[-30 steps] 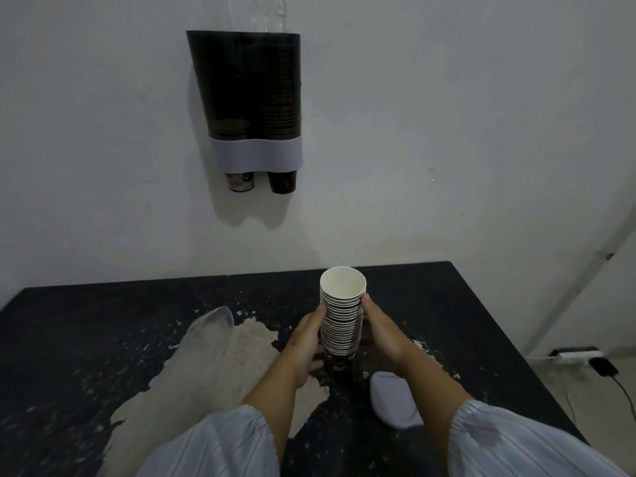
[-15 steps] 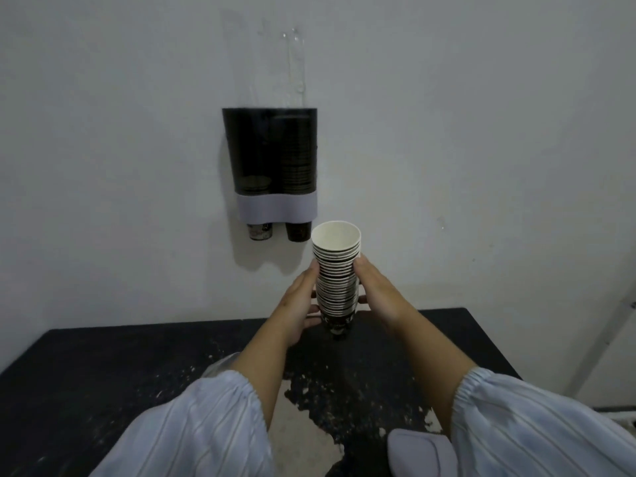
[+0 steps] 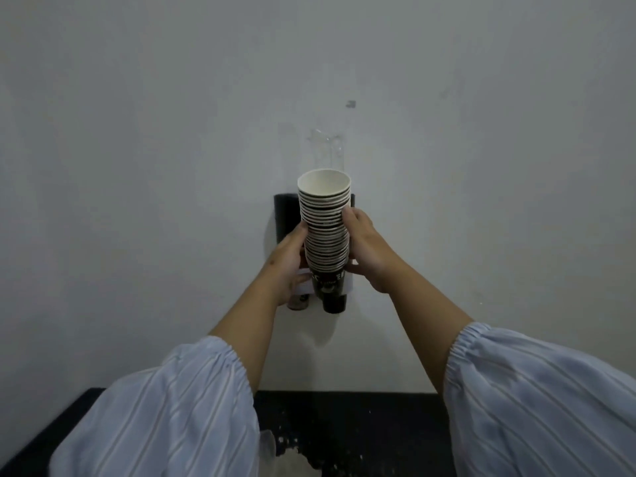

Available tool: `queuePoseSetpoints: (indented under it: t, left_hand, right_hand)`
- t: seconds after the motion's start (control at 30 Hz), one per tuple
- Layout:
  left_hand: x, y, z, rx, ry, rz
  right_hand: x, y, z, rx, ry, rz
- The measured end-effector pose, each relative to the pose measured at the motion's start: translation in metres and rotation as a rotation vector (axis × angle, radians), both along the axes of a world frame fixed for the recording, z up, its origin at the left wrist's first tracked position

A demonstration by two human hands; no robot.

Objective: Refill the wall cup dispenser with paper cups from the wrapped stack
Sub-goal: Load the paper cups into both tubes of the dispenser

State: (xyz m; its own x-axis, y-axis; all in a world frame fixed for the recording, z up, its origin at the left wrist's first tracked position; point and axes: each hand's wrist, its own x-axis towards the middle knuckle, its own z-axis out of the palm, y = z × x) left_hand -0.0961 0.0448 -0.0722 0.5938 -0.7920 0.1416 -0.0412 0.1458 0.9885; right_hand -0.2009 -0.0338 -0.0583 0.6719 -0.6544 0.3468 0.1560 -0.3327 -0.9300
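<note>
A stack of paper cups [image 3: 324, 228], white inside with dark printed sides, stands upright in front of the wall cup dispenser [image 3: 285, 215]. My left hand [image 3: 286, 261] grips the stack's left side and my right hand [image 3: 368, 249] its right side. The stack hides most of the dark dispenser; its top left corner, part of its pale lower band and two cup bottoms [image 3: 333, 304] hanging under it still show. The stack's open top reaches above the dispenser's upper edge.
A plain pale wall fills most of the view, with a clear plastic mount [image 3: 327, 146] above the dispenser. The black table [image 3: 344, 435] lies below, with a pale patch and a piece of clear wrap [image 3: 268, 445] near its front.
Both hands have lifted the cup stack from the table up to the dispenser on the wall. The view has tilted upward, so the table has dropped to the bottom.
</note>
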Motion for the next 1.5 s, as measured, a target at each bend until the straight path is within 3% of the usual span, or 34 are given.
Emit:
queuePoseSetpoints:
  t: [0.63,1.0,1.5]
  left_hand:
    - [0.055,-0.005,0.129,-0.259,-0.375,0.017]
    - [0.092,-0.037,0.128,-0.255,-0.403,0.058]
    - [0.124,-0.068,0.091,-0.163,-0.493,0.186]
  right_hand:
    - [0.069,-0.009,0.118,-0.229,-0.335,-0.128]
    - [0.105,-0.043,0.109,-0.279,-0.291,-0.139]
    - [0.127,-0.067,0.083,-0.445,-0.026,-0.213]
